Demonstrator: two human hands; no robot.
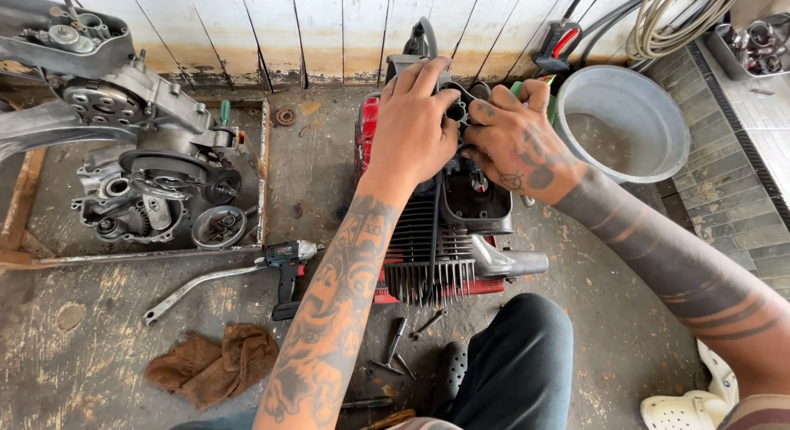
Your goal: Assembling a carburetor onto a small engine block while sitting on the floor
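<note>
While that stripped crankcase (156,183) sits in the wooden tray (265,162) off left with the cordless driver (288,261) beside it, the finned engine (436,232) on its red stand looks tippy, so a hard push could rock it. Left hand (411,130) curls half-closed over the dark top part (457,109); right hand (514,142) pinches its other side, fingers bent. Metal bucket (625,121) sits far right.

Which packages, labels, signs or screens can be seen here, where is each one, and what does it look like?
No package, sign or screen is in view.
The only label is a small light marking on the side of the cordless drill, which lies on the floor left of the engine; the drill is black, red and silver, and the marking is too small to describe.
</note>
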